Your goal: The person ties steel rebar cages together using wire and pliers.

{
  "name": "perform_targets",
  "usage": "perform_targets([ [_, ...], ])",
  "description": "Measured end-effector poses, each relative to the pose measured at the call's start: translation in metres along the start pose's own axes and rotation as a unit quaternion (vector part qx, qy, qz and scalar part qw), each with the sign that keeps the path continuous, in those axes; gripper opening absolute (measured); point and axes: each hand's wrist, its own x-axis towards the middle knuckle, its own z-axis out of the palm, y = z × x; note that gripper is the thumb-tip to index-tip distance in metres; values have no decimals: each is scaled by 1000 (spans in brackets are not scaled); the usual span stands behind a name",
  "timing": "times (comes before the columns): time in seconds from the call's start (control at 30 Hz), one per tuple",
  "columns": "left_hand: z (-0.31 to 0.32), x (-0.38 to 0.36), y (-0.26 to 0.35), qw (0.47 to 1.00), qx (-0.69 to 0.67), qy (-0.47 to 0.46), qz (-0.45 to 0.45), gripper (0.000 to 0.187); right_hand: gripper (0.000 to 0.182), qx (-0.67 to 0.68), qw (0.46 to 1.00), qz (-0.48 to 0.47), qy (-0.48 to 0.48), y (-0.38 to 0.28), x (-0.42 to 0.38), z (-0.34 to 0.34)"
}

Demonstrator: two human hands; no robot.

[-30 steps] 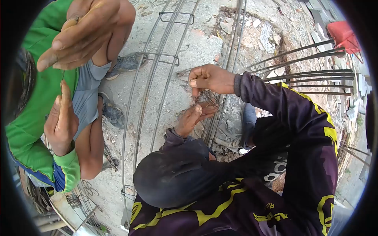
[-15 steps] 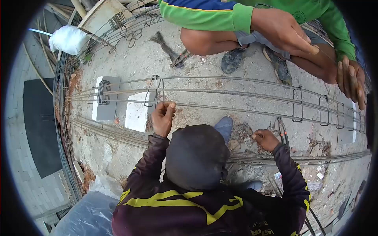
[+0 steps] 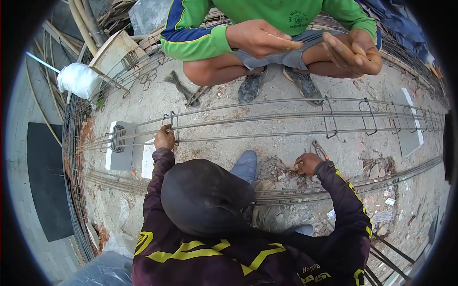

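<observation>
My left hand (image 3: 164,137), in a dark sleeve, is closed at the left side of a square wire stirrup (image 3: 171,126) on the long steel bars (image 3: 257,116). My right hand (image 3: 307,163) is low over the rubble, its fingers pinched together; what they hold, if anything, is too small to name. Just behind it are pliers (image 3: 320,150) with reddish handles, partly hidden. More stirrups (image 3: 328,117) hang round the bars to the right.
A person in a green shirt (image 3: 274,13) squats opposite, both hands raised above the bars. White-edged blocks (image 3: 123,148) lie under the bars at left. Loose bars (image 3: 372,187) cross the ground nearer me. Wire bundle (image 3: 179,88) and white bag (image 3: 79,80) lie farther off.
The view has shifted. My left hand has moved left along the bars onto the stirrup. My right hand is nearer the pliers. The other person's hands have come closer together.
</observation>
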Motion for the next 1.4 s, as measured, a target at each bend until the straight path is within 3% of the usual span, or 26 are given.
perform_targets([
  [0.13, 27, 4, 1, 992, -106, -65, 18, 39, 28, 7, 1000, 25, 9, 16, 0, -3],
  [0.5, 72, -72, 147, 939, -300, -153, 71, 37, 25, 34, 999, -29, 31, 11, 8, 3],
  [0.83, 92, -121, 237, 906, -315, -248, 139, 45, 26, 100, 993, 8, 62, -4, -24, -20],
  [1.03, 92, -128, 245, 906, -313, -234, 163, 46, 29, 162, 983, -18, 84, -16, -18, -28],
  [1.23, 89, -126, 247, 922, -232, -239, 196, 55, 39, 308, 947, -21, 91, -37, -11, -38],
  [1.4, 91, -114, 244, 914, -200, -272, 225, 66, 46, 516, 846, -35, 128, -45, 0, -33],
])
